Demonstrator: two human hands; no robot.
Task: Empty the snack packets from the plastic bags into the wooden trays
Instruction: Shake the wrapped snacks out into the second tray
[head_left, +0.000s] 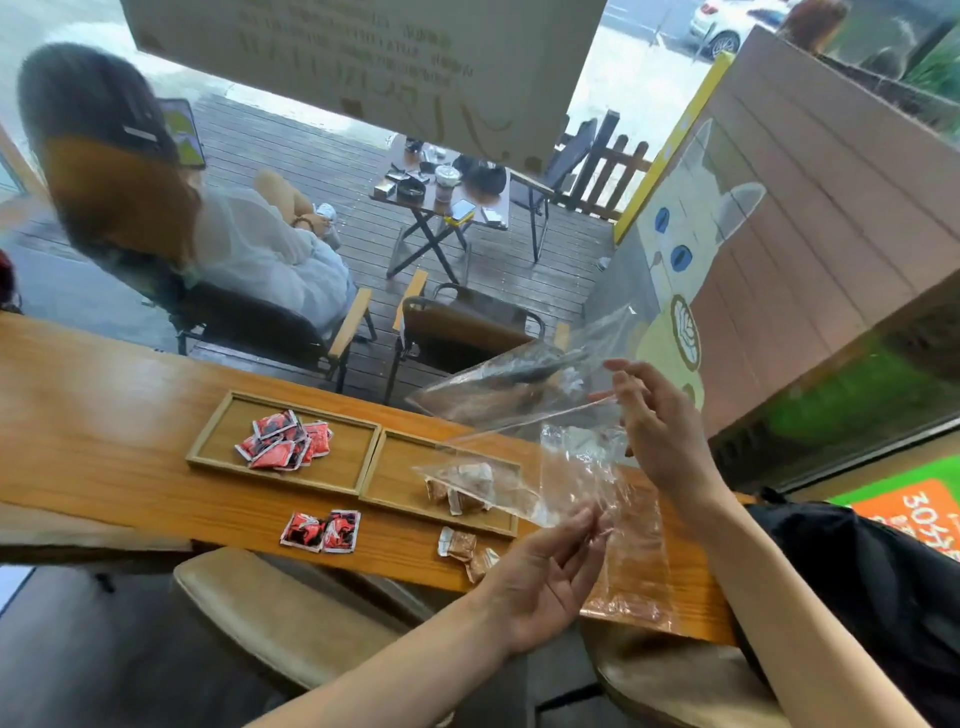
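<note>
Two wooden trays sit side by side on the wooden counter. The left tray holds a pile of red and black snack packets. The right tray holds a few brown packets. Both hands hold a clear plastic bag lifted above the right tray. My right hand pinches its upper edge. My left hand pinches its lower edge with fingertips. Two red packets and two brown packets lie loose on the counter in front of the trays.
Another clear plastic bag lies flat on the counter at the right. A tan stool stands below the counter's near edge. A black bag is at my right. Beyond the glass a seated person, chairs and a folding table.
</note>
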